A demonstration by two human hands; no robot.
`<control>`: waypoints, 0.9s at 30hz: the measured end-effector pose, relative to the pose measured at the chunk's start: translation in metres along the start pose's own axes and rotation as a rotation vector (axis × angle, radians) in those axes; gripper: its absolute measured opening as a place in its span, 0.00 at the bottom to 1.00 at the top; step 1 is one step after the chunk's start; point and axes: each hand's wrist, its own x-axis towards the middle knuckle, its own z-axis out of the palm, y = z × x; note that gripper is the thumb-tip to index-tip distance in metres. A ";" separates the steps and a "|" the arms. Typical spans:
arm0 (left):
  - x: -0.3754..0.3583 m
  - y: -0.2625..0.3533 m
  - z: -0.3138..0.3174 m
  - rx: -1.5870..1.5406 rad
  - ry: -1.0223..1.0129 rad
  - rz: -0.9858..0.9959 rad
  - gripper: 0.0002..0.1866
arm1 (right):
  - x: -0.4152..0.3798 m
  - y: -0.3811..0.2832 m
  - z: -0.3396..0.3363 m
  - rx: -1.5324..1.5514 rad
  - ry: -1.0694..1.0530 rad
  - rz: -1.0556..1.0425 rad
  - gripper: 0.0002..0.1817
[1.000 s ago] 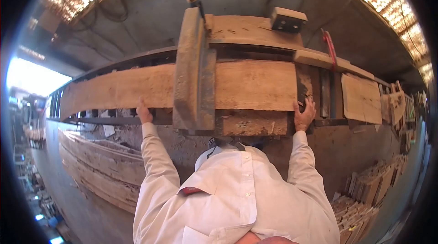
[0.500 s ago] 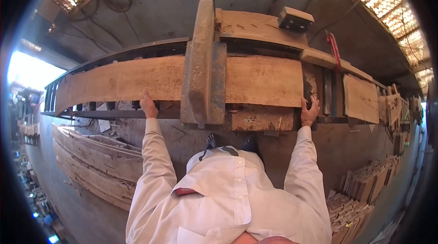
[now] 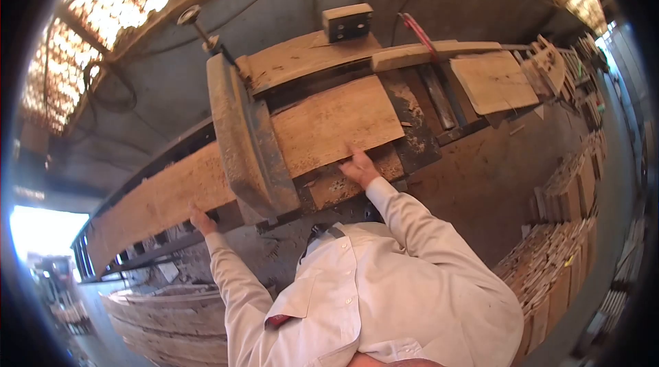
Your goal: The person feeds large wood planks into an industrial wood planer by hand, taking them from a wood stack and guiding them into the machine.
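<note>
A long wooden board [image 3: 336, 123] lies on the roller bench and passes under the grey, dust-covered machine housing [image 3: 237, 133]. My left hand [image 3: 202, 220] is at the board's near edge, left of the housing, its thumb on top and its other fingers hidden beneath. To the right of the housing, my right hand [image 3: 359, 167] grips the near edge of the same board, thumb above and fingers partly under it. The board's right end shows beyond my right hand, over the dark machine bed [image 3: 412, 116].
Behind the board are a wide plank [image 3: 302, 58], a black switch box [image 3: 347, 24] and a red clamp [image 3: 417, 34]. A square board [image 3: 493, 82] rests at the right. Long slabs [image 3: 171, 319] lie on the floor at left, and stacked boards [image 3: 556, 271] stand at right.
The view has turned and shifted right. My right hand has moved left along the board's near edge, from its right corner toward the housing. My left hand remains at the near edge.
</note>
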 end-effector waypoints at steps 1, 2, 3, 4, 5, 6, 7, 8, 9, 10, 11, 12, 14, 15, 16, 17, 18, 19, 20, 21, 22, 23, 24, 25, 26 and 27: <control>0.008 -0.024 0.000 0.060 -0.043 -0.039 0.29 | 0.008 0.003 0.006 0.045 0.009 -0.048 0.21; 0.016 -0.045 -0.002 0.120 -0.091 -0.077 0.27 | 0.005 0.002 0.012 -0.112 0.044 -0.094 0.21; 0.024 -0.055 -0.009 0.529 -0.139 0.225 0.23 | -0.006 0.001 0.016 -0.269 0.090 -0.140 0.20; 0.029 -0.068 -0.012 0.698 -0.047 0.733 0.26 | -0.010 0.001 0.011 -0.284 0.082 -0.163 0.20; 0.025 -0.056 -0.015 0.664 -0.076 0.771 0.35 | -0.014 0.001 0.004 -0.298 0.075 -0.187 0.20; 0.021 -0.051 -0.014 0.706 -0.063 0.772 0.37 | -0.004 0.007 -0.015 -0.172 -0.002 -0.188 0.20; 0.029 -0.058 -0.009 0.736 -0.054 0.619 0.39 | -0.011 0.007 -0.024 -0.116 -0.037 -0.193 0.20; 0.028 -0.052 -0.009 0.467 -0.150 0.248 0.22 | -0.019 0.007 -0.032 -0.061 -0.072 -0.197 0.21; 0.024 -0.033 -0.009 0.235 -0.145 -0.059 0.25 | -0.045 -0.005 -0.034 -0.079 -0.063 -0.206 0.21; 0.022 -0.034 -0.009 0.226 -0.137 0.010 0.26 | -0.066 -0.020 -0.037 -0.099 -0.053 -0.212 0.22; 0.023 -0.030 -0.005 0.064 -0.093 -0.102 0.27 | -0.082 -0.038 -0.041 -0.097 -0.018 -0.239 0.22; 0.025 -0.026 -0.001 -0.097 -0.050 -0.218 0.28 | -0.097 -0.055 -0.048 -0.096 0.018 -0.264 0.22; 0.023 -0.017 0.003 -0.253 -0.016 -0.389 0.30 | -0.112 -0.094 -0.077 -0.213 0.070 -0.414 0.22; 0.023 -0.010 0.001 -0.249 -0.021 -0.438 0.30 | -0.109 -0.119 -0.095 -0.331 0.082 -0.538 0.21; 0.022 -0.004 -0.001 -0.243 -0.024 -0.487 0.31 | -0.122 -0.150 -0.096 -0.338 0.151 -0.591 0.21; 0.019 0.002 0.000 -0.268 -0.010 -0.487 0.32 | -0.142 -0.185 -0.078 -0.345 0.218 -0.640 0.20; 0.015 0.009 0.001 -0.292 0.006 -0.486 0.34 | -0.176 -0.218 -0.035 -0.144 0.252 -0.585 0.21; 0.011 0.017 0.001 -0.315 0.025 -0.485 0.35 | -0.181 -0.256 -0.030 -0.193 0.327 -0.641 0.21; 0.010 0.026 0.001 -0.290 0.038 -0.510 0.34 | -0.167 -0.302 -0.052 -0.175 0.219 -0.741 0.23; 0.009 0.036 0.000 -0.264 0.053 -0.535 0.32 | -0.178 -0.342 -0.049 -0.227 0.196 -0.758 0.25; 0.006 0.041 -0.001 -0.235 0.068 -0.562 0.31 | -0.184 -0.381 -0.049 -0.196 0.150 -0.758 0.25; 0.008 0.026 -0.003 0.082 -0.022 -0.248 0.30 | -0.161 -0.435 -0.079 -0.207 0.201 -0.847 0.24; 0.015 0.004 -0.007 0.399 -0.112 0.069 0.29 | -0.149 -0.481 -0.107 -0.174 0.184 -0.860 0.25; 0.014 -0.010 -0.016 0.721 -0.206 0.387 0.29 | -0.146 -0.516 -0.124 -0.038 0.112 -0.875 0.25; 0.014 -0.014 -0.020 0.786 -0.267 0.543 0.32 | -0.160 -0.524 -0.151 -0.877 0.568 -1.241 0.27; 0.023 -0.020 -0.025 0.800 -0.299 0.707 0.34 | -0.157 -0.525 -0.151 -0.913 0.696 -1.242 0.31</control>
